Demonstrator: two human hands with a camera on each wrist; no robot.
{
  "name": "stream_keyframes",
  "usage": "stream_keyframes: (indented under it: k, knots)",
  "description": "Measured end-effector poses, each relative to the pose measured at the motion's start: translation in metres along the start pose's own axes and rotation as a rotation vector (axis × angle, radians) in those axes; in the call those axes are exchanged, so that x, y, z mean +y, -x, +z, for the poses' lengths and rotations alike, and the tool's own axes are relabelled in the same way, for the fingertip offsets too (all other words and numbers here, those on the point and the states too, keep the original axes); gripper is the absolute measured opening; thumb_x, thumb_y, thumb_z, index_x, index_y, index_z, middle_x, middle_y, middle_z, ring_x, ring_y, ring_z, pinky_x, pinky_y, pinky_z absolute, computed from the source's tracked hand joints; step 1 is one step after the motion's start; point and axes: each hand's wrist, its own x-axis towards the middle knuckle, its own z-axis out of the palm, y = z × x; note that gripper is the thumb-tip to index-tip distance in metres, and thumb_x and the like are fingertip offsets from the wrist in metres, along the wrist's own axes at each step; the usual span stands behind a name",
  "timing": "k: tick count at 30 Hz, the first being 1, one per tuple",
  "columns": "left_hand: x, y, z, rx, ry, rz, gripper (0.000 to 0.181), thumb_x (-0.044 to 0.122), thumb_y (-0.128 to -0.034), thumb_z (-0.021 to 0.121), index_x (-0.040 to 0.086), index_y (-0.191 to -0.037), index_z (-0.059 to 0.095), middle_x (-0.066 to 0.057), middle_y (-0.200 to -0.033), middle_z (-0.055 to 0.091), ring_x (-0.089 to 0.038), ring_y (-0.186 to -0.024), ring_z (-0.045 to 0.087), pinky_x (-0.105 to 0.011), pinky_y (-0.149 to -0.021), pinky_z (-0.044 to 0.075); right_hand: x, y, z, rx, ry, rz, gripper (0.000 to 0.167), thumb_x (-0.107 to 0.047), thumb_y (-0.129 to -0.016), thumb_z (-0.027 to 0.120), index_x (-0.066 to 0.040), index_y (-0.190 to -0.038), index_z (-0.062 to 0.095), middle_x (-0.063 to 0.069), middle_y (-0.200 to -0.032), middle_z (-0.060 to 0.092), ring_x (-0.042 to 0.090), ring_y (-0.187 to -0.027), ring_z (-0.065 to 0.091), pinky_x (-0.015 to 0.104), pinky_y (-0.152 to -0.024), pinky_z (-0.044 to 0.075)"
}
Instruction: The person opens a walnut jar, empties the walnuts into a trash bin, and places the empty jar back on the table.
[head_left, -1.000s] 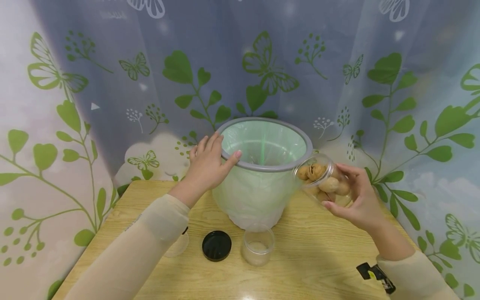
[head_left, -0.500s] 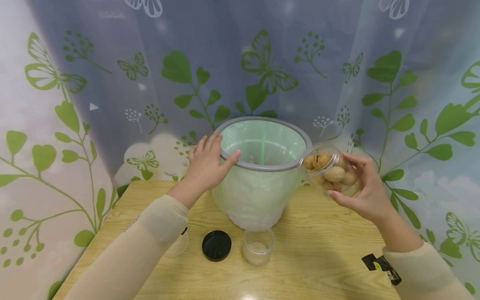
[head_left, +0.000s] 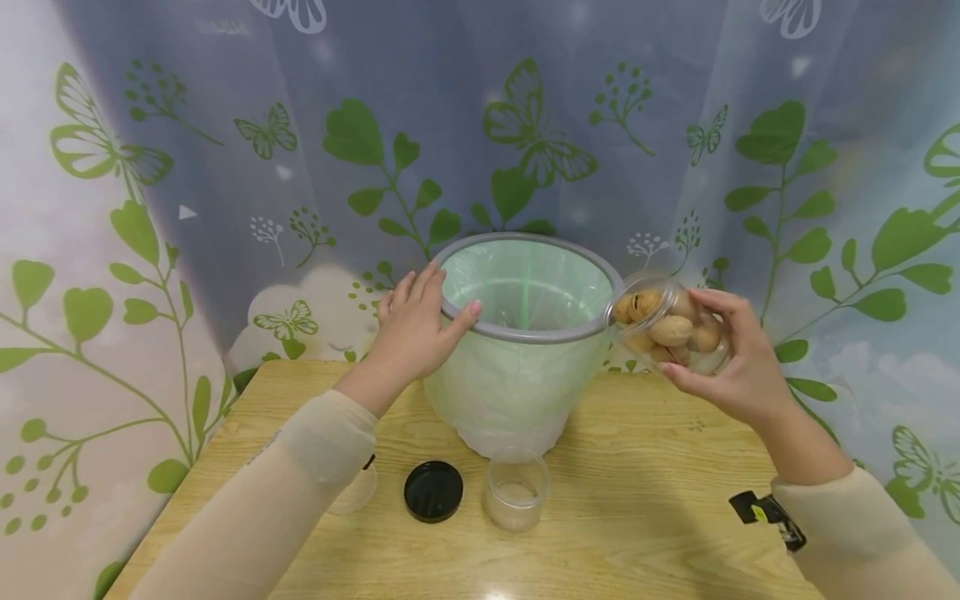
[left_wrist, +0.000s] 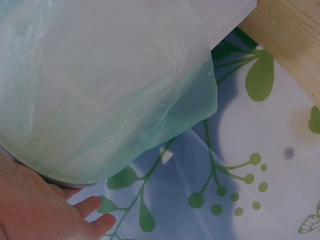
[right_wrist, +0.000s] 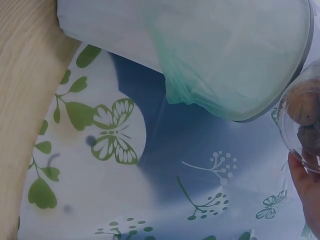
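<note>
On the table stands a bin [head_left: 510, 383] with a grey rim, lined with a thin pale green bag. My left hand [head_left: 420, 329] rests on the left side of the rim, thumb along the front and fingers fairly straight. In the left wrist view, fingertips [left_wrist: 95, 212] spread below the liner bag [left_wrist: 125, 90]. My right hand [head_left: 742, 367] grips a clear plastic jar [head_left: 708, 346], tilted with its mouth toward the bin, close by the right rim. Several brown walnuts [head_left: 671, 331] fill the jar. The right wrist view shows only part of the jar [right_wrist: 286, 110] and hand.
A black round lid [head_left: 433, 492] lies on the wooden table [head_left: 637, 500] in front of the bin. To its right stands a clear plastic jar [head_left: 517, 492]. Another clear round piece [head_left: 358, 492] is partly hidden by the left sleeve. A patterned curtain [head_left: 420, 50] hangs behind.
My right hand has moved the jar of walnuts slightly up and to the right, staying tilted beside the rim. My left hand keeps its place on the bin.
</note>
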Motion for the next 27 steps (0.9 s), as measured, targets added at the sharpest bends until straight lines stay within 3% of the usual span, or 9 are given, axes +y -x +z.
stream_keyframes:
  k: [4,12,16,20,27]
  knots:
    - [0.0,0.0,0.0,-0.001,0.001,0.001,0.092,0.075,-0.0965,0.026,0.009,-0.16,0.02,-0.009,-0.166,0.016,-0.037,-0.151,0.009,-0.062,-0.115,0.009,0.002,-0.005,-0.001,-0.001,0.01,-0.026,0.092,-0.038,-0.078,0.083,0.019,-0.135,0.039,0.003,-0.142,0.048,0.014,-0.122,0.052,0.017,-0.095,0.045]
    - [0.0,0.0,0.0,0.002,0.0,0.003,0.092,0.076,-0.0961,0.026,0.009,-0.16,0.02,-0.009,-0.166,0.017,-0.037,-0.151,0.01,-0.062,-0.115,0.01,0.0,-0.017,-0.003,-0.007,0.028,-0.027,0.093,-0.042,-0.077,0.082,0.019,-0.134,0.04,0.001,-0.142,0.048,0.013,-0.123,0.052,0.018,-0.1,0.042]
    - [0.0,0.0,0.0,-0.003,0.001,0.003,0.093,0.076,-0.0961,0.026,0.009,-0.16,0.02,-0.009,-0.166,0.017,-0.037,-0.151,0.01,-0.062,-0.115,0.009,-0.001,-0.022,-0.005,-0.003,0.056,-0.006,0.085,-0.011,-0.071,0.09,0.018,-0.135,0.041,-0.001,-0.14,0.048,0.011,-0.123,0.052,0.018,-0.101,0.041]
    - [0.001,0.0,0.0,-0.01,0.002,0.005,0.093,0.076,-0.096,0.025,0.009,-0.16,0.02,-0.009,-0.167,0.015,-0.036,-0.152,0.009,-0.062,-0.115,0.009,-0.006,-0.028,-0.005,-0.004,0.123,0.033,0.093,0.025,-0.054,0.082,0.014,-0.136,0.041,-0.006,-0.14,0.046,0.006,-0.123,0.052,0.016,-0.101,0.04]
    - [0.001,0.0,-0.001,0.0,0.0,0.008,0.092,0.075,-0.0964,0.026,0.008,-0.16,0.021,-0.01,-0.166,0.016,-0.037,-0.151,0.01,-0.063,-0.115,0.009,-0.009,-0.038,-0.002,-0.009,0.134,0.066,0.098,0.032,-0.051,0.079,0.01,-0.139,0.042,-0.006,-0.14,0.045,0.006,-0.123,0.052,0.016,-0.1,0.042]
